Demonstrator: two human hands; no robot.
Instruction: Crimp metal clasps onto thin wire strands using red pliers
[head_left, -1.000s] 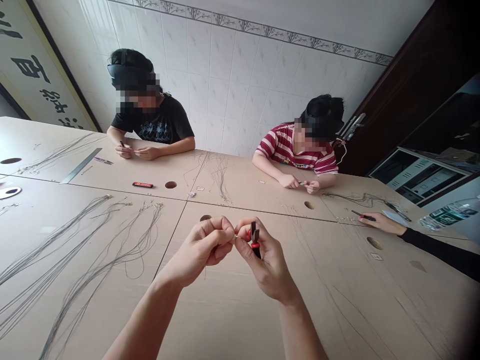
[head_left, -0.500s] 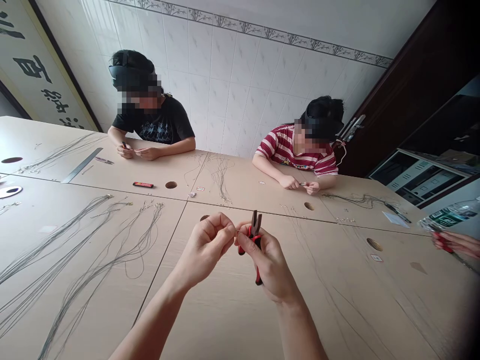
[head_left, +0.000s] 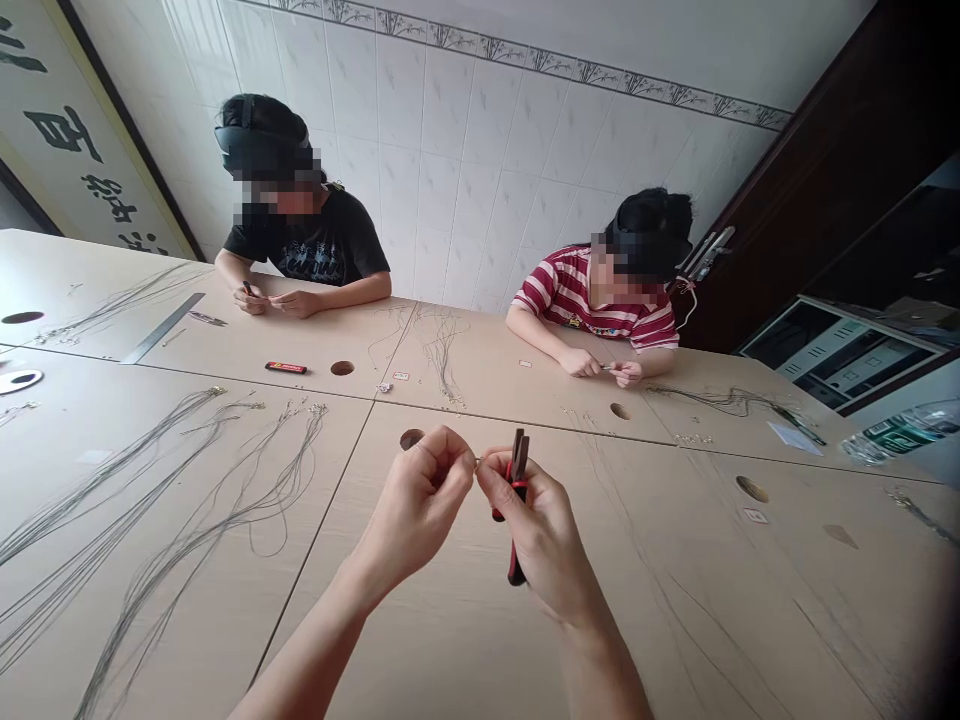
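Pliers (head_left: pixel 520 462) sit in the closed grip of the right hand (head_left: pixel 546 530), which also meets the tight pinch of the left hand (head_left: pixel 418 500) at a tiny, unidentifiable piece (head_left: pixel 478 462) above the tabletop (head_left: pixel 420 645), well inside its far edge. Crowded by the pliers, that hand could let the piece slip.

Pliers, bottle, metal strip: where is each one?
Pliers (head_left: pixel 520 498): head view, upper part of a handle.
Bottle (head_left: pixel 892 432): head view, green label.
Metal strip (head_left: pixel 163 328): head view, middle of its length.
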